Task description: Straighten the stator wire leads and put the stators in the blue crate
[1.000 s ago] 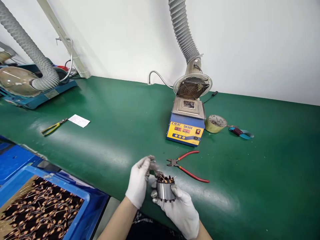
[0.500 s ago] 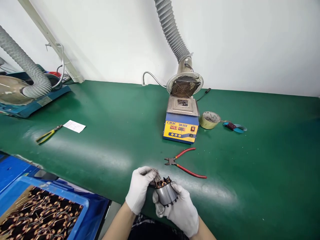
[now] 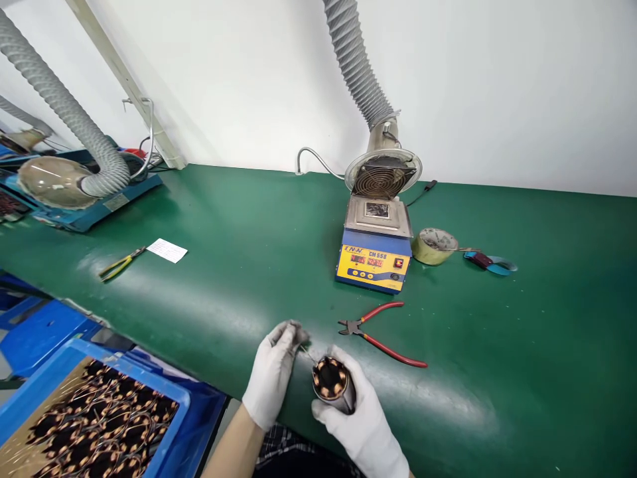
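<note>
In my gloved right hand (image 3: 361, 405) is a motor stator (image 3: 332, 382), a steel cylinder with copper coils and a black core, its coil end tipped up toward me. My fingers and thumb wrap round its side. My gloved left hand (image 3: 276, 365) is pinched just left of it, above the bench. A thin wire (image 3: 309, 353) runs from the stator to the left fingertips, which look grey and dirty. Red-handled cutting pliers (image 3: 371, 334) lie beyond my hands with jaws pointing left.
A blue and yellow solder pot (image 3: 374, 259) stands under an extraction hood (image 3: 383, 174). Beside it are a round tin (image 3: 434, 246) and a blue strap (image 3: 499, 265). Yellow pliers (image 3: 122, 264) and a paper slip (image 3: 168, 250) lie left. A blue crate (image 3: 182, 398) holds several stators.
The stator has turned so its coil end faces me more. My left hand has drawn away from it to the left, with the wire between. The view has shifted left.
</note>
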Tool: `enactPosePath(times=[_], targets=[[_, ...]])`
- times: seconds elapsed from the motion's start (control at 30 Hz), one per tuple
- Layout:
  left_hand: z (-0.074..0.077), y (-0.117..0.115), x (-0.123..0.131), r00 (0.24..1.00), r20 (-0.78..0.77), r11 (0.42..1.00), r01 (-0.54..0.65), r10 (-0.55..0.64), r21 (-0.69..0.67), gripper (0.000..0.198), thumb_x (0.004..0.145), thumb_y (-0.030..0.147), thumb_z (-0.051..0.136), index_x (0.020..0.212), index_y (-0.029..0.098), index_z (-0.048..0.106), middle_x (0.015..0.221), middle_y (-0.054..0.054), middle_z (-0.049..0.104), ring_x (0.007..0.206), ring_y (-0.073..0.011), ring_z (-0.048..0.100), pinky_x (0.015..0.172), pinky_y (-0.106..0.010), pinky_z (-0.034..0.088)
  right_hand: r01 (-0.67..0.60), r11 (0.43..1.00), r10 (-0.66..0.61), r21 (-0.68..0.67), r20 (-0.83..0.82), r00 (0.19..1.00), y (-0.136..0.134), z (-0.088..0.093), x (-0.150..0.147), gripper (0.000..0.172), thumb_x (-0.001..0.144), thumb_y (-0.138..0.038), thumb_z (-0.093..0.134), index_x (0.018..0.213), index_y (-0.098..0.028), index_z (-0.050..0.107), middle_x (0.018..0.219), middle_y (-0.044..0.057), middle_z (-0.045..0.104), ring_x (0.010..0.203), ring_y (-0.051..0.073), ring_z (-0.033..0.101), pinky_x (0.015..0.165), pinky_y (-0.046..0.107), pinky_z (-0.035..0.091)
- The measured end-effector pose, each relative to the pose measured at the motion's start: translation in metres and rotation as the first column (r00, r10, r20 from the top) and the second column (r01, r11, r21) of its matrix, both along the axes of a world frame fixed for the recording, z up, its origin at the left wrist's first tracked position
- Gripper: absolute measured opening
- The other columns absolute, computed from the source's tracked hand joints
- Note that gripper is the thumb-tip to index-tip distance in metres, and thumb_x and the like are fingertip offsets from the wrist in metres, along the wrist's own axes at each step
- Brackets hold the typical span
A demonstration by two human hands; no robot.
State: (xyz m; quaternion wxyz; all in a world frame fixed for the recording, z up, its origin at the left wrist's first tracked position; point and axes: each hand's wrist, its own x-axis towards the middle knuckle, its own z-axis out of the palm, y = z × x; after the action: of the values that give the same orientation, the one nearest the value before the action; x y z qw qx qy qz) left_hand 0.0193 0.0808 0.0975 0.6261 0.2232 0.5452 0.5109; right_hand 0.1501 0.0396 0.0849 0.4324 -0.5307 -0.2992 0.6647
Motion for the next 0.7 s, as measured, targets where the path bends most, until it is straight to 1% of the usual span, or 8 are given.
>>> enactPosePath(times=[0.07, 0.1, 0.17, 0.3, 0.4, 0.47, 0.53, 0.7], targets=[[0.000, 0.000, 0.000, 0.992, 0.019, 0.992, 0.128, -0.128, -0.004, 0.048, 0.069, 0.048, 0.066, 0.106, 0.019, 0.059, 0.103, -0.007, 0.066, 0.101, -0.0195, 0.058, 0.095, -0.034, 0.041, 0.030, 0.995, -0.051, 0.091, 0.248, 0.967, -0.004, -0.008, -0.004, 0.051, 0.048, -0.020, 0.076, 0.095, -0.023, 0.057, 0.103, 0.007, 0.062, 0.097, 0.025, 0.057, 0.088, 0.038, 0.045], [0.001, -0.001, 0.003, 0.975, 0.004, 0.975, 0.220, -0.220, -0.033, 0.052, 0.068, 0.049, 0.067, 0.109, 0.018, 0.058, 0.107, -0.009, 0.065, 0.104, -0.0210, 0.058, 0.096, -0.035, 0.041, 0.021, 0.989, -0.068, 0.145, 0.330, 0.941, -0.006, -0.012, -0.007, 0.046, 0.048, -0.021, 0.076, 0.090, -0.023, 0.057, 0.100, 0.008, 0.063, 0.095, 0.025, 0.058, 0.087, 0.039, 0.045], [0.004, -0.002, 0.011, 0.953, -0.024, 0.947, 0.297, -0.302, -0.119, 0.049, 0.063, 0.048, 0.071, 0.097, 0.013, 0.064, 0.097, -0.011, 0.068, 0.093, -0.0213, 0.061, 0.087, -0.033, 0.046, -0.014, 0.971, -0.090, 0.238, 0.420, 0.903, -0.007, -0.018, -0.011, 0.035, 0.053, -0.024, 0.074, 0.082, -0.023, 0.055, 0.099, 0.009, 0.063, 0.093, 0.026, 0.058, 0.084, 0.040, 0.046], [0.008, 0.003, 0.021, 0.997, 0.042, 0.983, 0.065, -0.058, -0.175, 0.039, 0.060, 0.047, 0.073, 0.077, 0.012, 0.063, 0.071, -0.004, 0.067, 0.066, -0.0132, 0.060, 0.068, -0.025, 0.048, -0.073, 0.944, -0.109, 0.323, 0.510, 0.853, -0.008, -0.027, -0.014, 0.028, 0.059, -0.028, 0.071, 0.080, -0.025, 0.053, 0.100, 0.011, 0.064, 0.091, 0.027, 0.059, 0.081, 0.042, 0.046], [0.013, 0.011, 0.011, 0.990, 0.091, 0.987, -0.094, 0.107, -0.131, 0.036, 0.061, 0.043, 0.074, 0.081, 0.015, 0.063, 0.076, -0.003, 0.069, 0.076, -0.0139, 0.063, 0.080, -0.026, 0.047, -0.069, 0.931, -0.162, 0.359, 0.576, 0.801, -0.009, -0.033, -0.014, 0.036, 0.054, -0.028, 0.074, 0.082, -0.025, 0.053, 0.095, 0.011, 0.065, 0.088, 0.030, 0.059, 0.079, 0.045, 0.047], [0.017, 0.015, 0.004, 1.000, 0.007, 0.988, -0.024, 0.025, -0.156, 0.039, 0.056, 0.036, 0.078, 0.086, 0.015, 0.065, 0.086, -0.006, 0.070, 0.088, -0.0167, 0.062, 0.086, -0.028, 0.044, -0.075, 0.918, -0.186, 0.390, 0.591, 0.785, -0.008, -0.035, -0.013, 0.036, 0.053, -0.028, 0.075, 0.082, -0.025, 0.053, 0.094, 0.011, 0.065, 0.087, 0.030, 0.059, 0.077, 0.045, 0.047], [0.020, 0.016, 0.001, 0.989, -0.083, 0.967, 0.101, -0.123, -0.235, 0.042, 0.049, 0.028, 0.080, 0.086, 0.013, 0.067, 0.087, -0.008, 0.070, 0.085, -0.0182, 0.062, 0.082, -0.029, 0.045, -0.099, 0.905, -0.182, 0.414, 0.586, 0.789, -0.007, -0.035, -0.012, 0.034, 0.054, -0.028, 0.074, 0.080, -0.026, 0.053, 0.094, 0.011, 0.065, 0.086, 0.030, 0.059, 0.075, 0.044, 0.048], [0.022, 0.017, 0.009, 0.957, -0.150, 0.942, 0.205, -0.250, -0.267, 0.018, 0.049, 0.021, 0.073, 0.061, 0.012, 0.063, 0.060, -0.001, 0.063, 0.060, -0.0120, 0.055, 0.062, -0.024, 0.044, -0.108, 0.907, -0.166, 0.406, 0.582, 0.796, -0.005, -0.032, -0.011, 0.032, 0.055, -0.028, 0.074, 0.078, -0.026, 0.052, 0.092, 0.010, 0.065, 0.086, 0.030, 0.059, 0.074, 0.044, 0.048]])
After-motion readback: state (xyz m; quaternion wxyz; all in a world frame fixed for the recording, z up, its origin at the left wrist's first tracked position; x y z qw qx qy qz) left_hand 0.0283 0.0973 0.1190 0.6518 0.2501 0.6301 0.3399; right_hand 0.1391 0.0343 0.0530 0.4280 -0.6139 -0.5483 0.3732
